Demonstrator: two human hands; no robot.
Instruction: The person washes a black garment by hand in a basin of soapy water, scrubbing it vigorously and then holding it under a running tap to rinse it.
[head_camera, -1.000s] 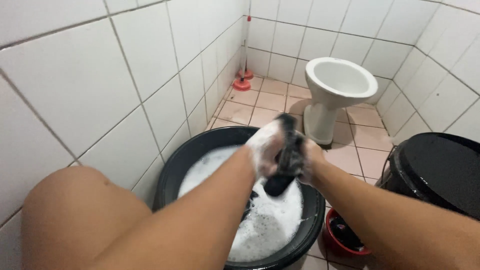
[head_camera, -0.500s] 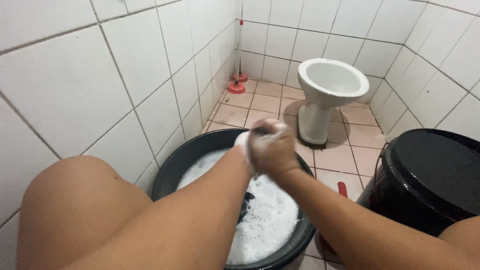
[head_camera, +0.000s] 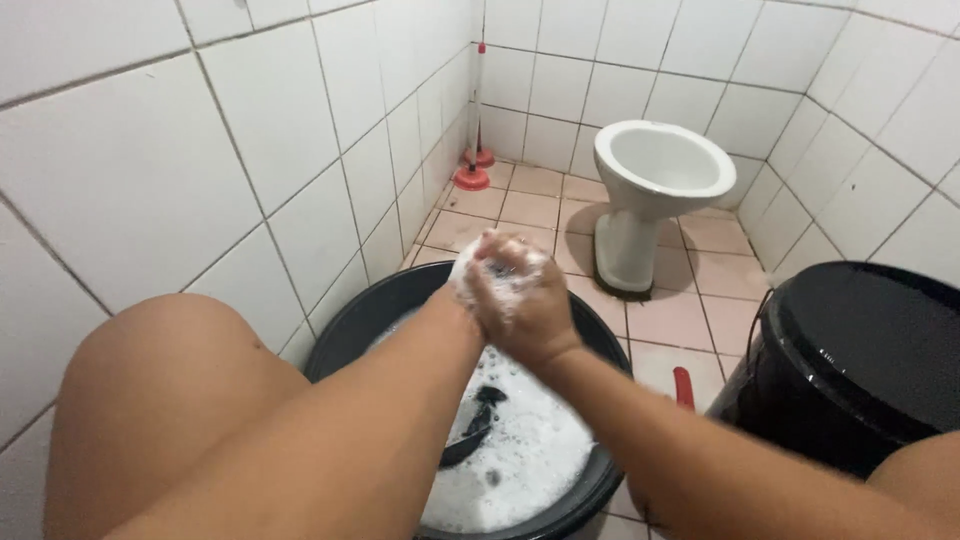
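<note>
Clasping together, the foam-covered right hand (head_camera: 525, 305) and left hand (head_camera: 478, 272) are closed around a dark wet cloth (head_camera: 503, 266), barely seen, held above the round black plastic basin (head_camera: 340, 335) so suds fall in; white toilet (head_camera: 660, 165) at one o'clock.

basin (head_camera: 345, 330): glossy black plastic | wall tiles (head_camera: 300, 110): smooth glazed white | toilet (head_camera: 660, 170): glossy ceramic | suds (head_camera: 530, 450): frothy

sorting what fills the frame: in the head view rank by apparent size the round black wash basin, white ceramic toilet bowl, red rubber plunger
1. Round black wash basin, nearest the camera.
2. White ceramic toilet bowl.
3. Red rubber plunger, farthest away, so partly distance.
</note>
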